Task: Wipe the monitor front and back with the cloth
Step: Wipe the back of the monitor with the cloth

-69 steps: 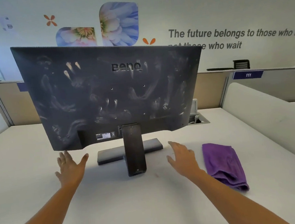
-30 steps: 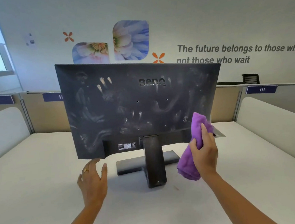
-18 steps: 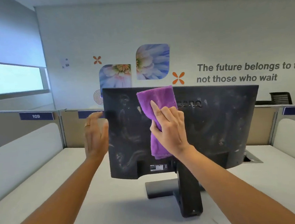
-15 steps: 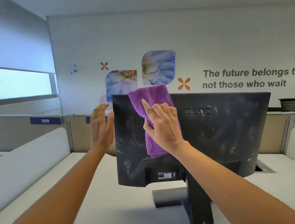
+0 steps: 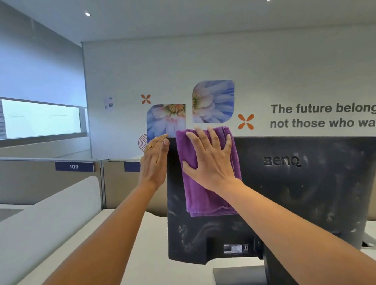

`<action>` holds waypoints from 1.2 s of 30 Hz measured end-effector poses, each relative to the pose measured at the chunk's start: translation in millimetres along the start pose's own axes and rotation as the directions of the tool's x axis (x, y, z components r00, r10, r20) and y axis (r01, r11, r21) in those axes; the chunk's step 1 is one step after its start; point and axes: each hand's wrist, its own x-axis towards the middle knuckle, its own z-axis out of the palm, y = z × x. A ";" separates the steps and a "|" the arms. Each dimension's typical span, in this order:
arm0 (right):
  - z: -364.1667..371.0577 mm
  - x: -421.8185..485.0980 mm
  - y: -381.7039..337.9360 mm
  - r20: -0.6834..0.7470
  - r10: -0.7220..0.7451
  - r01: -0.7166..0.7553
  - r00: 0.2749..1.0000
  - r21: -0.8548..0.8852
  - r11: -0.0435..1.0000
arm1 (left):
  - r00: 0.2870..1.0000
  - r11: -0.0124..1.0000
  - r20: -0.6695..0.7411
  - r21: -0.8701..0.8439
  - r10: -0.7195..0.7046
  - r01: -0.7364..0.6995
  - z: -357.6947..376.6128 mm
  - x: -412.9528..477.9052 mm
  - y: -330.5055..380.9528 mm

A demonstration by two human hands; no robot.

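**Item 1: monitor** (image 5: 299, 201). Black, flat panel, stood upright on desk (image 5: 147, 269), back turned twd. camera. Stand (image 5: 273, 270) and flat base (image 5: 234, 280) seen at bottom of frame. Back panel marked w/ pale dusty smears, esp. lower left and right side. Logo (image 5: 282, 160) raised at upper centre; small label (image 5: 236, 248) stuck low, near stand.

**Item 2: cloth** (image 5: 205, 199). Purple, folded, laid flat against upper left area of monitor back; top edge level w/ monitor's top edge, lower end hanging free abt. halfway down panel.

**Item 3: right hand** (image 5: 211, 163). Palm laid flat on cloth, fingers straight and spread wide, cloth pressed to panel. Nothing curled round.

**Item 4: left hand** (image 5: 155, 165). Held against monitor's upper left edge, fingers straight and together, thumb laid along the edge. Ring (image 5: 150, 147) worn. Whether fingers reach round to screen side cannot be told.

**Surroundings.** Low partition w/ sign "109" (image 5: 74, 166) to the left. Flower pictures (image 5: 213, 101) and wall lettering (image 5: 326, 115) behind monitor. Window (image 5: 30, 118) at far left.
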 end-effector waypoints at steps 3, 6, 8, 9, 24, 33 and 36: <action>-3.5 12.0 -8.9 0.116 -0.005 0.004 0.993 0.014 1.000 | 1.000 0.995 -0.002 -0.101 0.001 -0.001 -1.1 -3.0 6.4; -4.5 25.7 -19.1 0.145 -0.010 0.002 0.989 0.049 0.999 | 0.999 0.980 0.033 -0.197 0.014 -0.008 -3.3 -3.7 11.1; -5.0 33.2 -25.2 0.166 -0.015 0.007 0.986 0.049 0.999 | 0.999 0.967 0.045 -0.253 -0.010 0.021 -3.3 -3.9 14.7; -5.4 36.4 -28.0 0.178 -0.020 0.012 0.984 0.048 0.999 | 0.999 0.960 0.046 -0.277 -0.029 0.041 -2.8 -4.5 16.5; -17.1 29.4 4.0 0.177 0.017 -0.012 0.984 -0.033 0.999 | 0.997 0.996 -0.011 0.030 -0.082 0.083 5.3 -3.5 19.3; -29.9 9.5 55.4 0.161 0.105 -0.101 0.981 -0.033 0.994 | 0.988 0.766 0.090 0.625 0.124 -0.153 25.9 -9.6 46.1; -36.3 2.8 74.0 0.165 0.137 -0.132 0.977 -0.043 0.990 | 0.978 0.698 0.145 0.685 0.148 -0.207 36.9 -12.2 59.2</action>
